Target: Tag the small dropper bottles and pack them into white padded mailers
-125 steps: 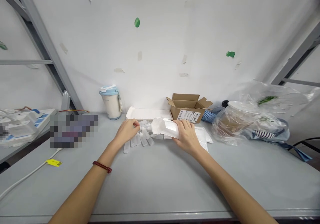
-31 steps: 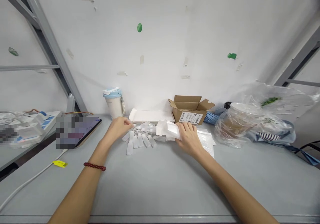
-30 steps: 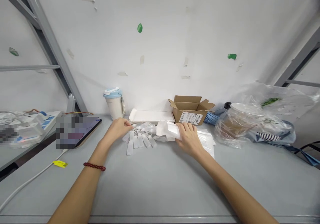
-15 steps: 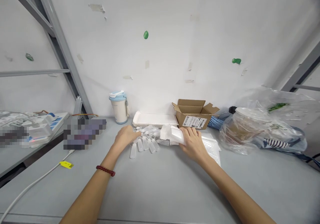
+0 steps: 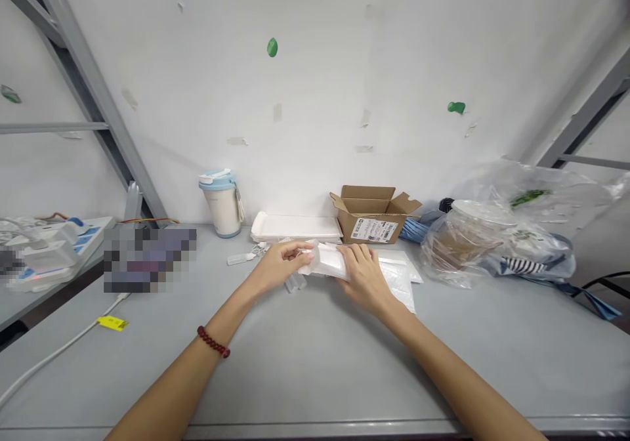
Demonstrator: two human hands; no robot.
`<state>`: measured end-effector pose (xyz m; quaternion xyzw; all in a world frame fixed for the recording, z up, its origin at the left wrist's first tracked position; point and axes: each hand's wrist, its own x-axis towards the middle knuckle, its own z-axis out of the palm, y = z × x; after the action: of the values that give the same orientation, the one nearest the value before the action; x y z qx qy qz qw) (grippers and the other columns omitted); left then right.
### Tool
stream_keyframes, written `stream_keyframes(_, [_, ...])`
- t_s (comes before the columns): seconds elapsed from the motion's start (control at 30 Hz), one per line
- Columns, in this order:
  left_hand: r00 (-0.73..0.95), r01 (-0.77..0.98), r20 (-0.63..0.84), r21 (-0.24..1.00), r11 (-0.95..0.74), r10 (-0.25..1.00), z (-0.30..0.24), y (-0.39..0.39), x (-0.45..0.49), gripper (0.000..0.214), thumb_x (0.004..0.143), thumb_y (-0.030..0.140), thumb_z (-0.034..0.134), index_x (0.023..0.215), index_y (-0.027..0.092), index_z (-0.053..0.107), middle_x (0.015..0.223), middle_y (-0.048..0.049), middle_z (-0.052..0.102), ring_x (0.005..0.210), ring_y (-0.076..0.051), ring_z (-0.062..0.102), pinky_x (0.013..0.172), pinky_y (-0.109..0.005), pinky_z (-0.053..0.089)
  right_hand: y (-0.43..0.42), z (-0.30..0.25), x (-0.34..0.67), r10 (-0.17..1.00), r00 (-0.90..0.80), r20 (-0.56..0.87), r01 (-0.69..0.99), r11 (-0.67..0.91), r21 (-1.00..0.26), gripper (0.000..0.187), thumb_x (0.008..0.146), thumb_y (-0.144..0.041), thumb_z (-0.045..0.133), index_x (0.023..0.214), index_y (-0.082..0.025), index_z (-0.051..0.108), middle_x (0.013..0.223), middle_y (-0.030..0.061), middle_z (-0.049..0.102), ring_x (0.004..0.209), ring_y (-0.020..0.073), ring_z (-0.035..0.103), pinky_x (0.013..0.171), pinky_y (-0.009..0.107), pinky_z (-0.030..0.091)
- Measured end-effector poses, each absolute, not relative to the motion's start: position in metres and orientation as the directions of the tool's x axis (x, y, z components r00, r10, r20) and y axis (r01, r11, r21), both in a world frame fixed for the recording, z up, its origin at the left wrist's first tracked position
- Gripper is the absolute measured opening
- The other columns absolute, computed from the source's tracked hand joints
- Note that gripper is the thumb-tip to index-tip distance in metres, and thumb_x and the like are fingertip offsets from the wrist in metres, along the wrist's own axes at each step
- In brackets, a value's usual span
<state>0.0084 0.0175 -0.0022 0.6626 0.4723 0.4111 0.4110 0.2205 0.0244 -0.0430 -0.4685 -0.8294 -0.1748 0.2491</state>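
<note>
My left hand [image 5: 276, 268] is closed around a bunch of small clear plastic vials [image 5: 294, 281], and its fingertips touch the open end of a white plastic bag [image 5: 327, 261]. My right hand [image 5: 363, 277] grips that bag from the right side and holds it just above the grey table [image 5: 315, 362]. One loose vial [image 5: 238, 258] lies on the table to the left of my left hand. A red bead bracelet sits on my left wrist.
Along the wall stand a blue-lidded cup [image 5: 221, 202], a white tray [image 5: 295, 228] and an open cardboard box [image 5: 374, 214]. Flat clear bags [image 5: 399, 274] lie under my right hand. A crumpled plastic sack with containers [image 5: 475, 237] is at right; a tablet [image 5: 147, 257] and a yellow-tagged cable [image 5: 111, 323] at left.
My left hand has gathered the row of vials from the table and moved right to the bag's open end. My right hand has stayed on the bag.
</note>
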Motion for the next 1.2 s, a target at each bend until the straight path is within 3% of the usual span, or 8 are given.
stream_keyframes(0.17, [0.160, 0.220, 0.203, 0.947, -0.235, 0.966, 0.002, 0.017, 0.008, 0.034, 0.073, 0.042, 0.062, 0.095, 0.017, 0.071, 0.091, -0.0075, 0.073, 0.091, -0.023, 0.065, 0.080, -0.032, 0.047, 0.025, -0.042, 0.222, 0.689, -0.404, 0.601, 0.868, 0.497, 0.014, 0.044, 0.072, -0.018, 0.057, 0.116, -0.014, 0.049, 0.102, 0.0109, 0.056, 0.094, 0.0257, 0.044, 0.077, 0.035, 0.033])
stream_keyframes(0.33, [0.038, 0.207, 0.210, 0.955, -0.213, 0.977, -0.003, 0.020, 0.012, 0.025, 0.066, 0.038, 0.070, 0.078, 0.016, 0.073, 0.081, -0.0071, 0.071, 0.081, -0.021, 0.064, 0.075, -0.030, 0.048, 0.024, -0.041, 0.222, 0.666, -0.405, 0.626, 0.848, 0.530, -0.016, 0.043, 0.072, -0.017, 0.055, 0.114, -0.014, 0.049, 0.104, 0.0109, 0.057, 0.094, 0.0255, 0.045, 0.079, 0.036, 0.033])
stream_keyframes(0.47, [-0.052, 0.297, 0.269, 0.924, -0.242, 0.962, -0.009, 0.020, 0.018, 0.025, 0.060, 0.039, 0.074, 0.074, 0.019, 0.076, 0.104, -0.0089, 0.065, 0.092, -0.023, 0.059, 0.071, -0.028, 0.047, 0.023, -0.041, 0.220, 0.654, -0.412, 0.635, 0.834, 0.551, -0.025, 0.043, 0.073, -0.017, 0.054, 0.115, -0.014, 0.049, 0.105, 0.0114, 0.057, 0.095, 0.0259, 0.045, 0.079, 0.036, 0.033])
stream_keyframes(0.53, [-0.011, 0.253, 0.244, 0.939, -0.233, 0.970, -0.009, 0.019, 0.020, 0.025, 0.060, 0.040, 0.074, 0.074, 0.020, 0.076, 0.111, -0.0089, 0.062, 0.098, -0.023, 0.057, 0.072, -0.028, 0.046, 0.023, -0.041, 0.220, 0.639, -0.437, 0.633, 0.821, 0.571, -0.009, 0.043, 0.074, -0.017, 0.054, 0.116, -0.014, 0.049, 0.105, 0.0117, 0.057, 0.096, 0.0257, 0.045, 0.079, 0.036, 0.034])
stream_keyframes(0.67, [0.203, 0.124, 0.085, 0.986, -0.111, 0.975, -0.007, 0.014, 0.020, 0.025, 0.061, 0.041, 0.071, 0.068, 0.017, 0.074, 0.079, -0.0054, 0.067, 0.074, -0.019, 0.058, 0.063, -0.027, 0.043, 0.021, -0.040, 0.220, 0.587, -0.501, 0.637, 0.778, 0.628, 0.033, 0.045, 0.074, -0.017, 0.055, 0.118, -0.014, 0.048, 0.105, 0.0113, 0.056, 0.094, 0.0250, 0.045, 0.078, 0.036, 0.035])
stream_keyframes(0.77, [0.227, 0.118, 0.035, 0.991, -0.064, 0.973, -0.006, 0.012, 0.021, 0.018, 0.060, 0.035, 0.070, 0.060, 0.017, 0.070, 0.061, -0.0003, 0.061, 0.057, -0.014, 0.051, 0.055, -0.025, 0.039, 0.018, -0.038, 0.218, 0.538, -0.534, 0.652, 0.733, 0.679, 0.040, 0.046, 0.073, -0.017, 0.056, 0.118, -0.014, 0.048, 0.104, 0.0117, 0.057, 0.094, 0.0250, 0.044, 0.079, 0.036, 0.036])
stream_keyframes(1.03, [0.124, 0.195, 0.162, 0.963, -0.184, 0.979, -0.015, 0.017, 0.031, 0.012, 0.055, 0.020, 0.061, 0.056, 0.018, 0.049, 0.057, 0.0054, 0.049, 0.053, -0.010, 0.044, 0.049, -0.021, 0.035, 0.012, -0.035, 0.210, 0.482, -0.556, 0.678, 0.728, 0.675, 0.117, 0.052, 0.073, -0.012, 0.051, 0.125, -0.011, 0.044, 0.113, 0.0166, 0.054, 0.102, 0.0283, 0.044, 0.084, 0.040, 0.036])
stream_keyframes(1.2, [0.009, 0.136, 0.212, 0.968, -0.211, 0.977, -0.019, 0.018, 0.033, 0.030, 0.055, 0.018, 0.061, 0.081, 0.021, 0.047, 0.065, 0.0068, 0.050, 0.055, -0.010, 0.047, 0.050, -0.020, 0.038, 0.012, -0.036, 0.208, 0.468, -0.554, 0.688, 0.744, 0.650, 0.157, 0.053, 0.075, -0.008, 0.047, 0.128, -0.009, 0.041, 0.118, 0.0183, 0.052, 0.110, 0.0284, 0.042, 0.088, 0.042, 0.034])
